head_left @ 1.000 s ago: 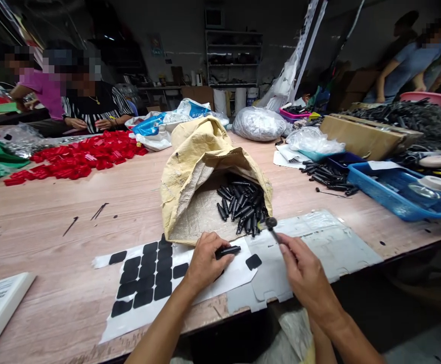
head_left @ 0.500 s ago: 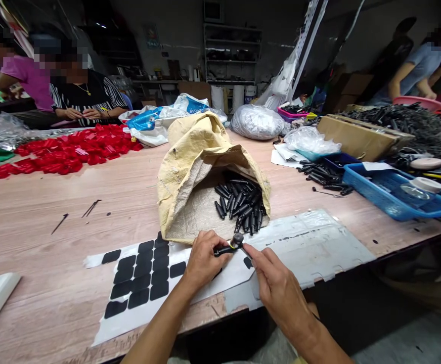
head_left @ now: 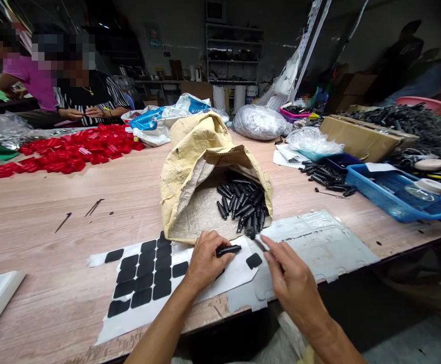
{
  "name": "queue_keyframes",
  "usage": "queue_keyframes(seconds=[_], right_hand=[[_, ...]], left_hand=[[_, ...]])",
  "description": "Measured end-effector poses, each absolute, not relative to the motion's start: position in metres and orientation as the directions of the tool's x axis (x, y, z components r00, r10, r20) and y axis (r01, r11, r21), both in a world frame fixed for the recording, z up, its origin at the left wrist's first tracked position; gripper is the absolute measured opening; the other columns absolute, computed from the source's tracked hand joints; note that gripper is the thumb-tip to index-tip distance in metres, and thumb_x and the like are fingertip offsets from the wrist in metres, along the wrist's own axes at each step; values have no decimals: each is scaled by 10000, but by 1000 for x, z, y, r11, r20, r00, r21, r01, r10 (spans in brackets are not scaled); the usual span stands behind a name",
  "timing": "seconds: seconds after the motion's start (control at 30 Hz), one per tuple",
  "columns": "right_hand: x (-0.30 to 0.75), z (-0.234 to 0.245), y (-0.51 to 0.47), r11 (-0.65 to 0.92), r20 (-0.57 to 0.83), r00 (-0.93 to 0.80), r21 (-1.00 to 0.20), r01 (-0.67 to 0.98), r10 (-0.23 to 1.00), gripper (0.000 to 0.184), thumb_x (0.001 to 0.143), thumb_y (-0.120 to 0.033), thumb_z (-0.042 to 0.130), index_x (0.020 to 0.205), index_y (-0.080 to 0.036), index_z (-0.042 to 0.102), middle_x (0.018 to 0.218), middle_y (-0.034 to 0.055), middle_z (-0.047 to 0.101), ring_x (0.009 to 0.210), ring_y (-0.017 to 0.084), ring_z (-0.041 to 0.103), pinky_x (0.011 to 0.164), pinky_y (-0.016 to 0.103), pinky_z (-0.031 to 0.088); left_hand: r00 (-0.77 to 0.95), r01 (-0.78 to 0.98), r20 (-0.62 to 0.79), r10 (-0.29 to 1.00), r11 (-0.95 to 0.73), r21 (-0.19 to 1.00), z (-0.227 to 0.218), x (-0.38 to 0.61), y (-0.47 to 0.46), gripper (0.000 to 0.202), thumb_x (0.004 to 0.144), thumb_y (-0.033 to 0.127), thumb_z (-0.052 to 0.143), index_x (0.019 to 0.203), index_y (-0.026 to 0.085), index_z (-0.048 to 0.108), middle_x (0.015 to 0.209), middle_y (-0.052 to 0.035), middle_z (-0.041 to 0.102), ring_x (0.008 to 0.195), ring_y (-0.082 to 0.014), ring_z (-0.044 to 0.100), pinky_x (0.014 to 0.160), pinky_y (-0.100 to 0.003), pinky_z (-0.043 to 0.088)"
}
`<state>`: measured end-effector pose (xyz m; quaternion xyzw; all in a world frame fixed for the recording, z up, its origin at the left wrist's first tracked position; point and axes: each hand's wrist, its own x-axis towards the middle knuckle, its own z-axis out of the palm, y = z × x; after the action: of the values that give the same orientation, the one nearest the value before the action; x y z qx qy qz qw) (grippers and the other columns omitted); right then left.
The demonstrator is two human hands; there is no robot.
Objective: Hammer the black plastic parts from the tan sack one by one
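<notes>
My left hand [head_left: 204, 259] is closed around a black tube-shaped part [head_left: 231, 249], which points right above the white sheet [head_left: 201, 296]. Between the thumb and fingers of my right hand [head_left: 289, 270] is a thin stick with a round dark head [head_left: 250, 232]. That head is apart from the tube, near the mouth of a yellow woven sack [head_left: 178, 172] lying on its side. Several similar black tubes [head_left: 245, 205] spill towards the sack's opening. Rows of black rounded-square pads [head_left: 141, 282] lie on the sheet, and a single pad [head_left: 254, 261] sits between my hands.
A grey board [head_left: 319, 242] runs along the table's front edge. Right are a blue tray [head_left: 391, 199], loose black parts [head_left: 324, 177] and a cardboard box [head_left: 360, 144]. Red pieces [head_left: 72, 149] are heaped at left, where a co-worker [head_left: 87, 96] sits. A white box-like object [head_left: 0, 298] lies front left.
The round-headed stick has moved away from the tube, to the right and slightly up, with my right hand. My left hand keeps the tube. At far right a person has shifted rightward.
</notes>
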<state>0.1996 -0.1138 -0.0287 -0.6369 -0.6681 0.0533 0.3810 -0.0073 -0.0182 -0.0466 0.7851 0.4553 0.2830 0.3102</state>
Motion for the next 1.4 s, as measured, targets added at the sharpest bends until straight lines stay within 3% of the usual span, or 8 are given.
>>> queue_keyframes(seconds=[0.2, 0.37, 0.53, 0.83, 0.97, 1.1, 1.27, 1.4], right_hand=[[278, -40, -96, -229, 478, 331, -260, 938, 814, 297, 973, -280, 549, 1212, -213, 712, 966, 60, 676, 875, 220, 619, 758, 340, 457], [304, -63, -82, -416, 440, 422, -115, 902, 793, 272, 972, -254, 556, 1176, -204, 729, 951, 76, 663, 865, 223, 565, 708, 341, 366], [301, -69, -80, -438, 466, 419, -73, 896, 779, 271, 971, -262, 572, 1197, -216, 713, 956, 72, 646, 861, 209, 538, 685, 338, 302], [301, -69, -82, -423, 478, 408, -81, 902, 778, 279, 961, -249, 565, 1203, -215, 698, 962, 78, 629, 868, 209, 513, 686, 343, 279], [300, -68, -82, -417, 475, 404, -83, 905, 782, 283, 960, -247, 560, 1206, -214, 696, 975, 78, 628, 868, 209, 515, 690, 339, 282], [298, -67, -83, -427, 472, 415, -87, 900, 778, 290, 961, -247, 556, 1213, -213, 695, 973, 79, 624, 867, 210, 513, 689, 334, 279], [297, -68, -83, -429, 479, 416, -87, 899, 773, 288, 973, -264, 542, 1211, -216, 697, 962, 75, 621, 882, 212, 514, 691, 328, 271], [297, -68, -83, -427, 496, 409, -84, 901, 766, 282, 972, -264, 544, 1203, -215, 698, 964, 74, 627, 871, 210, 510, 687, 330, 265]], left_hand=[[461, 510, 141, 876, -392, 766, -43, -11, -18, 253, 1005, 398, 540, 953, 257, 743, 911, -25, 651, 965, -237, 530, 889, -400, 378], [464, 540, 134, 876, -399, 741, -44, -10, -19, 438, 1062, 430, 376, 754, 209, 595, 851, -22, 589, 898, -217, 500, 859, -393, 378], [460, 556, 136, 878, -404, 727, -47, -10, -19, 462, 1076, 441, 318, 707, 205, 464, 833, -16, 557, 882, -212, 482, 848, -389, 377], [488, 597, 140, 862, -447, 666, -40, -9, -19, 451, 1075, 417, 326, 724, 207, 517, 846, -28, 581, 889, -221, 512, 865, -414, 418], [572, 577, 172, 802, -542, 611, -23, -10, -51, 319, 1036, 414, 462, 884, 247, 686, 1238, -77, 616, 1223, -302, 490, 1038, -509, 405], [736, 453, 235, 635, -720, 526, -40, -17, -97, 167, 941, 462, 633, 966, 334, 736, 1602, -10, 377, 1467, -379, 297, 1107, -567, 401], [819, 428, 286, 497, -862, 271, -83, -25, -127, 327, 876, 605, 667, 884, 281, 712, 1552, -95, 452, 1406, -430, 386, 1016, -587, 481], [732, 509, 283, 619, -774, 376, -59, -22, -118, 303, 891, 541, 677, 1097, 320, 693, 1471, -102, 548, 1384, -402, 431, 1062, -581, 458]])
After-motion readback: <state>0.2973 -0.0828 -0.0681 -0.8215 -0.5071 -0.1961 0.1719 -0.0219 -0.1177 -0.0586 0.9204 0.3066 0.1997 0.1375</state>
